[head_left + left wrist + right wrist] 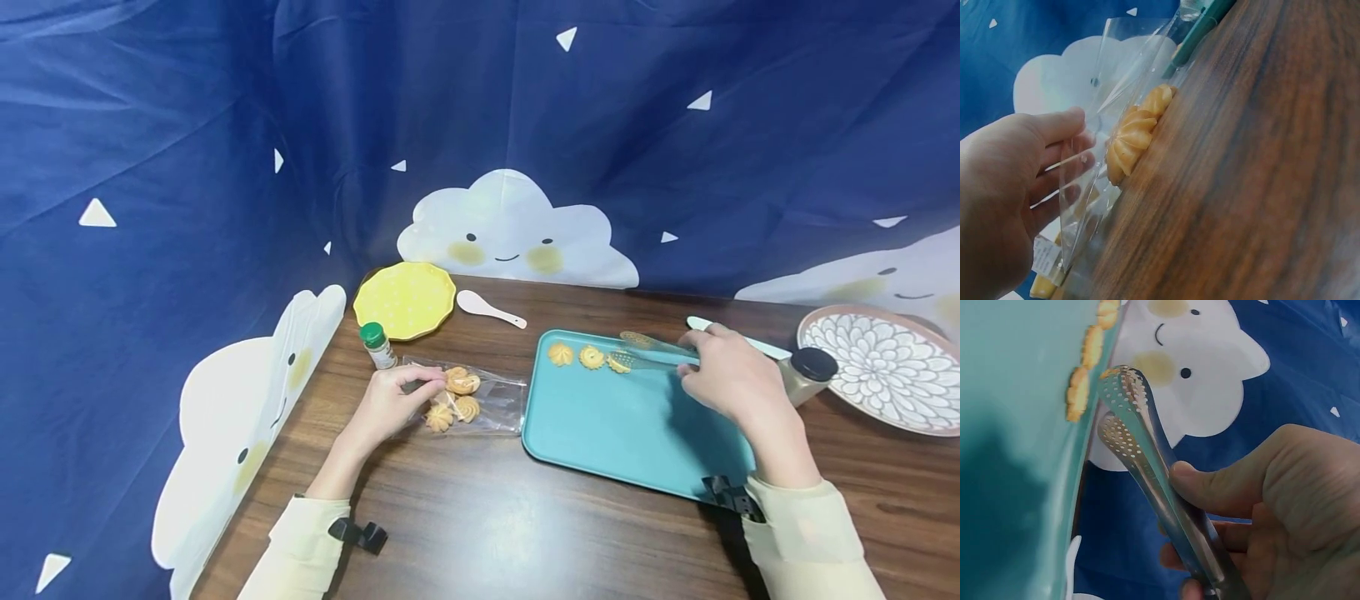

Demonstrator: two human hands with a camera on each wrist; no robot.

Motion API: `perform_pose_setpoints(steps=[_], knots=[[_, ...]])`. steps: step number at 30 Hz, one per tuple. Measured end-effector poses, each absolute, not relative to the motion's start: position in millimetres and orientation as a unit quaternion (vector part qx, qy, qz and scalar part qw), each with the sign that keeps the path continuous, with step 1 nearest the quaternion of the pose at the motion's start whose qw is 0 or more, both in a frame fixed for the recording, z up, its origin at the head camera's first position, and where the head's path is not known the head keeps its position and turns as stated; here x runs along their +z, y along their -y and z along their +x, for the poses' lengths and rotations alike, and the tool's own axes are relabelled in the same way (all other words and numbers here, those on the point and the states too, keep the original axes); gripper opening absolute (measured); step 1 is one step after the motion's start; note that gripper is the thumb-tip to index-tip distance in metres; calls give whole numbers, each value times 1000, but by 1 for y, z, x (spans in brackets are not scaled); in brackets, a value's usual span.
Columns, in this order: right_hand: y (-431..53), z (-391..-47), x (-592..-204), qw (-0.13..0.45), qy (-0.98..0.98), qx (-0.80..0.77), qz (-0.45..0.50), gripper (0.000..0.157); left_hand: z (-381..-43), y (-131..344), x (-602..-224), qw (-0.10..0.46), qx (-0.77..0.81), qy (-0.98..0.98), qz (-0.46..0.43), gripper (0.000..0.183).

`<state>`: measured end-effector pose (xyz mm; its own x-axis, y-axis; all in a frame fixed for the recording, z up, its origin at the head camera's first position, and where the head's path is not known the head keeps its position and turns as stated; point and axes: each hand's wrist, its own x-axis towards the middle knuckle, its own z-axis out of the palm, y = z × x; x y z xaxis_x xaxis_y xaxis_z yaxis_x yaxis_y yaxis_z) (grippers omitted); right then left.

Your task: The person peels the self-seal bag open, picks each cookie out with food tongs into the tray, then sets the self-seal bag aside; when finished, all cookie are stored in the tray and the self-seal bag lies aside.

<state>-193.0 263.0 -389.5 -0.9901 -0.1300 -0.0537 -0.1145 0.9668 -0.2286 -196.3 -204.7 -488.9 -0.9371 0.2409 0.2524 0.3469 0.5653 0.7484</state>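
My left hand (396, 400) pinches the near-left edge of a clear plastic bag (498, 404) lying on the table. Inside the bag are several golden swirl cookies (1129, 145). In the left wrist view the film rises beside my thumb and fingers. My right hand (723, 371) grips metal tongs (1160, 481) with perforated ends, held over the far side of a teal tray (630, 433). Three cookies sit in a row along the tray's far edge. In the head view, the tong ends overlap the rightmost cookie (618, 361); nothing shows between them in the right wrist view.
A green-capped shaker (378, 345) stands behind my left hand, near a yellow plate (405, 300) and a white spoon (491, 309). Right of the tray are a black-lidded jar (808, 375), a pale-handled utensil (757, 343) and a flower-patterned plate (888, 371). A blue curtain (480, 100) hangs behind.
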Motion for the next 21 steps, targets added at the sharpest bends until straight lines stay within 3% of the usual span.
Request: perform_pose_setpoints(steps=[9,14,21], knots=[[-227,-180,-388,-30,-982,-136,-131,34,-198,203,-491,69,-432,882,-174,21],[-185,-176,-407,-34,-965,-145,-217,27,-195,207,-492,82,-425,884,-176,16],[-145,-169,-426,-48,-957,-128,-256,25,-196,205,-491,86,-429,881,-179,17]])
